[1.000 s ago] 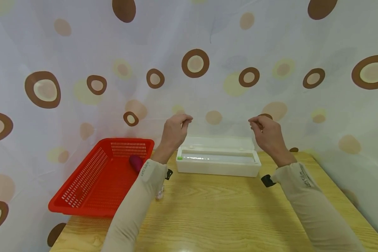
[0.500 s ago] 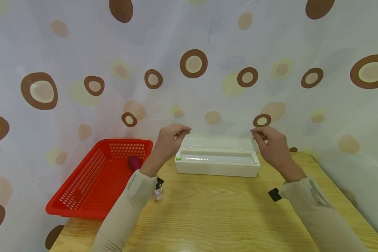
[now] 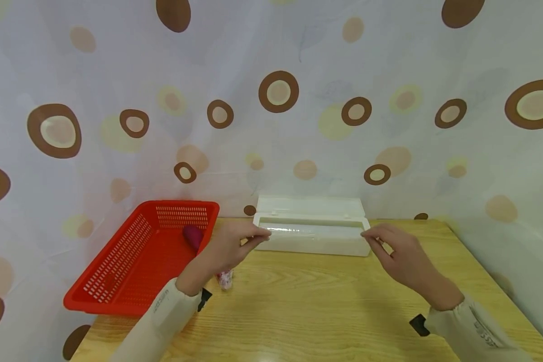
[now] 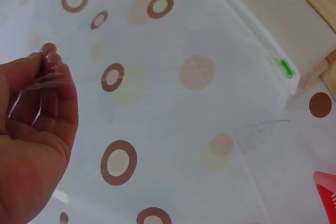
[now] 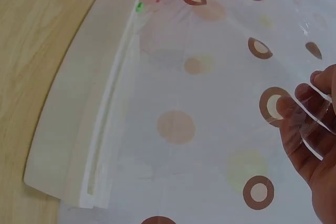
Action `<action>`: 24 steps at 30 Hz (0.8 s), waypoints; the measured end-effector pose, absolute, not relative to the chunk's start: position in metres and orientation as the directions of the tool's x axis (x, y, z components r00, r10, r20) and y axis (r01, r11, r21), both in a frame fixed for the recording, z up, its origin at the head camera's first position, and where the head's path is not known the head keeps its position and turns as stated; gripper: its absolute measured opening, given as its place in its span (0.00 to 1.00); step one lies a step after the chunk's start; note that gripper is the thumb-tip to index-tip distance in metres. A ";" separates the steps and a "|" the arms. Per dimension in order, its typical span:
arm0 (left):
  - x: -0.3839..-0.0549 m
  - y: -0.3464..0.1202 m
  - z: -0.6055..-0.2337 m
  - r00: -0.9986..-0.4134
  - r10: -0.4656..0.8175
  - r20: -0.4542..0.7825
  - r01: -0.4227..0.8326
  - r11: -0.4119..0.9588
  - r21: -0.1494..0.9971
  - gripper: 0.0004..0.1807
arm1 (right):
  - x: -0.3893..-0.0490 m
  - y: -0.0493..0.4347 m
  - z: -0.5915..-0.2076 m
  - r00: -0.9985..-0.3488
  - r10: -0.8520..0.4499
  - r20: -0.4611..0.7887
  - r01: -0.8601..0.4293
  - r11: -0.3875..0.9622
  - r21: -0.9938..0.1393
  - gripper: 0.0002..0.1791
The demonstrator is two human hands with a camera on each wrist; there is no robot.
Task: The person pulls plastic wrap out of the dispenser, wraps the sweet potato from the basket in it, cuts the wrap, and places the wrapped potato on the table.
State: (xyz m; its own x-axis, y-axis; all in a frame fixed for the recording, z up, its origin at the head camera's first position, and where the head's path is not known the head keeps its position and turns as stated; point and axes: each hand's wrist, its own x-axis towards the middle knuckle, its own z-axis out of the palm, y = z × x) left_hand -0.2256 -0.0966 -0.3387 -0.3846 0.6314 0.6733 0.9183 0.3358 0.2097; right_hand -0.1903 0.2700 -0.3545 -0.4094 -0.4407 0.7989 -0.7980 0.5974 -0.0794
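Observation:
A white cling film dispenser (image 3: 314, 245) stands at the back of the table with its lid (image 3: 309, 205) raised and a shiny roll (image 3: 298, 230) inside. Clear cling film is seen at both hands in the wrist views, though its full outline is hard to make out. Thumb and fingertips of my left hand (image 3: 223, 246) pinch the film near the dispenser's left end. At the right end my right hand (image 3: 398, 256) pinches it as well. The left wrist view shows wrinkled film over the left fingers (image 4: 52, 61); in the right wrist view, film crosses the right fingers (image 5: 296, 114).
Left of the dispenser sits a red plastic basket (image 3: 104, 306) holding a purple, eggplant-like object (image 3: 192, 235). Beside it lies a small pinkish-white thing (image 3: 225, 279), partly behind my left hand. A dotted curtain (image 3: 307, 125) hangs behind the wooden table (image 3: 307, 311).
Both hands have come down and toward me, from above the dispenser to the level of its front. They keep their pinch and have moved only slightly apart.

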 end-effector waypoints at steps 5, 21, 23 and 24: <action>-0.209 -0.100 -0.350 -0.364 0.710 0.603 0.930 0.317 0.188 0.09 | -0.174 0.269 -0.371 -0.402 -0.532 0.745 -0.830 0.555 -0.051 0.20; -0.183 -0.086 -0.419 -0.460 0.871 0.174 0.874 0.411 0.259 0.05 | -0.153 0.265 -0.442 -0.369 -0.760 0.535 -0.920 0.382 -0.093 0.04; -0.184 -0.084 -0.428 -0.462 0.878 0.122 0.871 0.424 0.249 0.05 | -0.153 0.265 -0.450 -0.390 -0.776 0.497 -0.914 0.393 -0.104 0.06; -0.184 -0.083 -0.432 -0.462 0.880 0.107 0.872 0.429 0.237 0.05 | -0.153 0.265 -0.453 -0.405 -0.781 0.475 -0.909 0.400 -0.118 0.08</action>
State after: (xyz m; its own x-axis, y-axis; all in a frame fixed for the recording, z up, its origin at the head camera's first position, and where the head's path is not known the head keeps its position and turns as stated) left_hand -0.1841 -0.0834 -0.4319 -0.4620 0.8804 0.1072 0.8718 0.4287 0.2369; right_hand -0.1531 0.2646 -0.4530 -0.4052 -0.7811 0.4751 -0.9090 0.3997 -0.1182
